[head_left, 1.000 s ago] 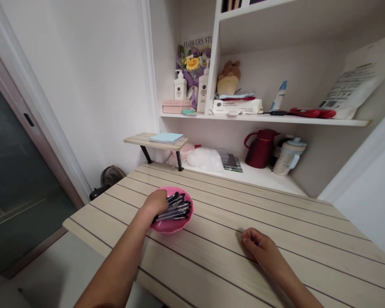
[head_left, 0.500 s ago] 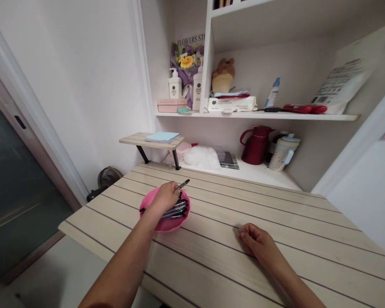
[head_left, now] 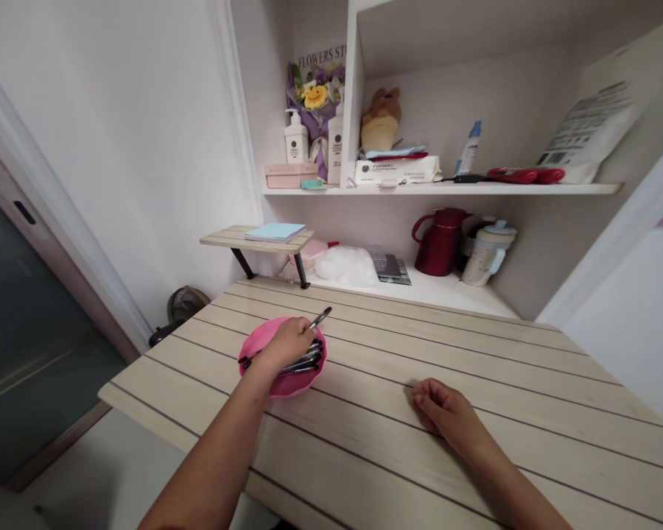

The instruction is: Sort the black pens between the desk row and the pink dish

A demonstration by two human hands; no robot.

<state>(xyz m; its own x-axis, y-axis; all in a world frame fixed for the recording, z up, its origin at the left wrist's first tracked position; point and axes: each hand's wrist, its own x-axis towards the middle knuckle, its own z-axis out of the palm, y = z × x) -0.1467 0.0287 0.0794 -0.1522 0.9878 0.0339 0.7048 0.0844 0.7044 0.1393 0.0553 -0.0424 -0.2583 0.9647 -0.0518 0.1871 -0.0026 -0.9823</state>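
My left hand (head_left: 292,343) is over a pink scalloped bowl (head_left: 292,385), its fingers closed on a dark pen (head_left: 321,317) whose end sticks out past the bowl's far right rim. Several more dark pens (head_left: 307,361) lie in the bowl, partly hidden under my hand and wrist. On the slatted wooden table (head_left: 376,434), to the right of the bowl, rests my right hand (head_left: 440,406). Its fingers are curled inward, and nothing shows in them.
A small raised stand (head_left: 237,237) with blue paper (head_left: 276,232) on it stands at the table's back left. Behind the table are a white plastic bag (head_left: 347,266), a red jug (head_left: 440,241) and a pale tumbler (head_left: 487,254). A crowded shelf (head_left: 475,189) runs above.
My left hand has shifted slightly right over the bowl, and the held pen tilts up a little more. My right hand stays in nearly the same place. The view has moved slightly.
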